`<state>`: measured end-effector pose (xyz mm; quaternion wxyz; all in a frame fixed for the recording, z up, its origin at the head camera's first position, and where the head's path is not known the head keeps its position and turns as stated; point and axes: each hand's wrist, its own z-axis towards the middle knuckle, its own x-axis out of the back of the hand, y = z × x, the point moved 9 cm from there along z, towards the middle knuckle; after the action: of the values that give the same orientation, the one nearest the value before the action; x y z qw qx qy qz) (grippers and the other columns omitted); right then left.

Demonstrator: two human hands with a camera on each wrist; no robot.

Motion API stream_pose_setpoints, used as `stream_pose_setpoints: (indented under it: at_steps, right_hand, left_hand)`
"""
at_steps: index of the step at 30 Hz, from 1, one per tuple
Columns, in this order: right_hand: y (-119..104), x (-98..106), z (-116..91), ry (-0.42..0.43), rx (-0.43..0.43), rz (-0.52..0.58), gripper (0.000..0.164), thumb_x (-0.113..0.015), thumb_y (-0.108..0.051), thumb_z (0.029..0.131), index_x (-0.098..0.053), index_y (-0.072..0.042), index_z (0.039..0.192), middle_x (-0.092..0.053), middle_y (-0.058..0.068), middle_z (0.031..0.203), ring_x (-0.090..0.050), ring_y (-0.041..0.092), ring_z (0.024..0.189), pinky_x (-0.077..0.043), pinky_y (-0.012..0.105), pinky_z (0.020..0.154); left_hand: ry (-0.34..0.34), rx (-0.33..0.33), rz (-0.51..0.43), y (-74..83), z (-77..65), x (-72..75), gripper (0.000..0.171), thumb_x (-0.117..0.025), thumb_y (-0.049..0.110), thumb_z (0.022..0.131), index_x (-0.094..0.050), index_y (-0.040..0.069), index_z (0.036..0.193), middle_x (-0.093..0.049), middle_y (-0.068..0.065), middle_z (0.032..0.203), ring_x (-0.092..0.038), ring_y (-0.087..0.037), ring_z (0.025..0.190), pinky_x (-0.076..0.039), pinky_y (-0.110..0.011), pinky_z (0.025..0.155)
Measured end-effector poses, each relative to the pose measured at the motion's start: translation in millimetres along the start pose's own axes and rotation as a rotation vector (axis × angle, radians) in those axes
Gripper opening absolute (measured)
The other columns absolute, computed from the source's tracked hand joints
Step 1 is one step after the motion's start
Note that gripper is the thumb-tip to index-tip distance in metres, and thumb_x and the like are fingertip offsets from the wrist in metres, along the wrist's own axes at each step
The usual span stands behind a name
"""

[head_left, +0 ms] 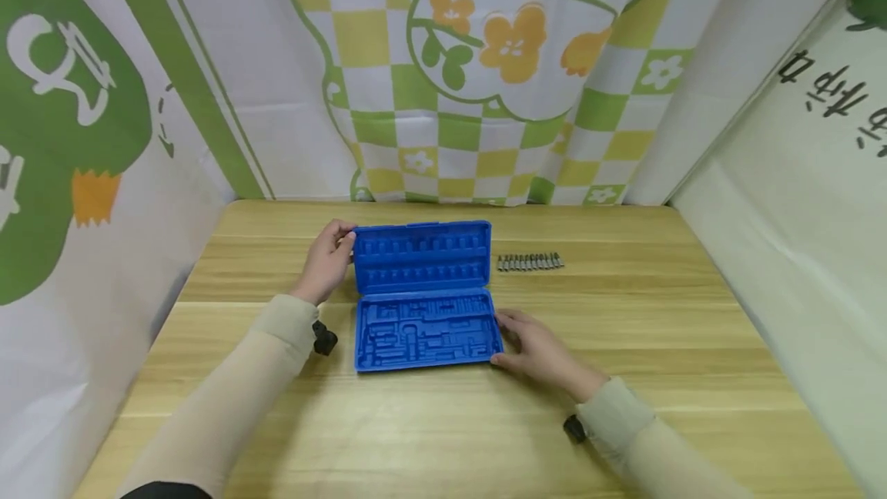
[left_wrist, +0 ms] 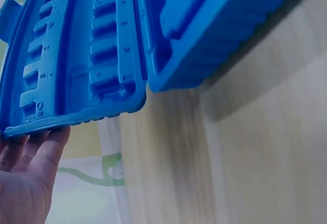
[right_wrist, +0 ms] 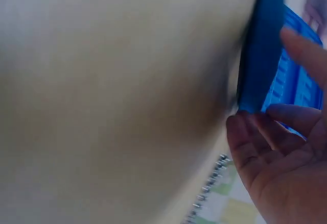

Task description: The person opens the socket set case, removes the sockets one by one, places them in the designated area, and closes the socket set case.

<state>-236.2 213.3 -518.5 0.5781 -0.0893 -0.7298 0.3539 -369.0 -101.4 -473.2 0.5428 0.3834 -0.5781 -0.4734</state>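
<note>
A blue plastic tool case (head_left: pixel 429 364) lies unfolded on the wooden table, its molded slots bare. Its lid (head_left: pixel 423 283) leans up at the back, with rows of small numbered recesses visible in the left wrist view. At the lid's upper left edge, my left hand (head_left: pixel 328 262) grips the rim, fingers reaching behind it. My right hand (head_left: pixel 542 353) holds the right side of the base, thumb toward the near corner and fingers along the edge. In the right wrist view, the fingertips (right_wrist: pixel 240 122) press on the blue side wall.
Several small metal bits (head_left: pixel 530 262) lie in a neat row on the table (head_left: pixel 665 376), right of the lid. A patterned curtain (head_left: pixel 478 160) hangs behind the table's back edge, with white printed sheets at both sides.
</note>
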Motion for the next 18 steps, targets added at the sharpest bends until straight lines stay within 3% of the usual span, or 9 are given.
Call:
stream_pose_setpoints:
  at_steps: [4,9,14,18]
  right_hand:
    - [-5,0,5,-0.066,0.024,-0.180,0.083,-0.079,-0.034,0.093,-0.042,0.013,0.150,-0.038,0.027,0.158,-0.040,0.046,0.143,-0.034,0.056,0.116]
    - [-7,-3,15,-0.117,0.017,-0.229,0.083,-0.075,-0.041,0.096,-0.042,0.011,0.151,-0.036,0.025,0.161,-0.040,0.045,0.144,-0.034,0.054,0.116]
    - [-7,0,22,-0.103,0.026,-0.220,0.082,-0.077,-0.039,0.094,-0.043,0.011,0.150,-0.036,0.024,0.161,-0.040,0.045,0.144,-0.034,0.054,0.117]
    - [-3,2,21,-0.088,0.025,-0.200,0.081,-0.077,-0.038,0.095,-0.044,0.013,0.149,-0.035,0.025,0.161,-0.039,0.046,0.143,-0.035,0.054,0.116]
  left_hand:
    - [-0.001,-0.016,-0.008,5.0,5.7,-6.1,0.034,-0.037,0.010,0.113,-0.046,-0.009,0.141,-0.046,-0.025,0.148,-0.046,-0.038,0.139,-0.047,-0.052,0.107]
    - [0.003,-0.072,-0.039,7.6,2.9,-3.6,0.035,-0.038,0.010,0.113,-0.044,-0.012,0.140,-0.047,-0.027,0.147,-0.047,-0.039,0.137,-0.045,-0.053,0.109]
    - [0.028,-0.138,-0.090,10.3,-16.1,0.9,0.031,-0.039,0.013,0.113,-0.047,-0.014,0.128,-0.054,-0.029,0.134,-0.055,-0.030,0.122,-0.044,-0.052,0.110]
    - [0.020,-0.169,-0.093,11.2,-34.6,-3.8,0.025,-0.043,0.012,0.112,-0.051,-0.011,0.116,-0.060,-0.030,0.128,-0.059,-0.013,0.110,-0.047,-0.033,0.107]
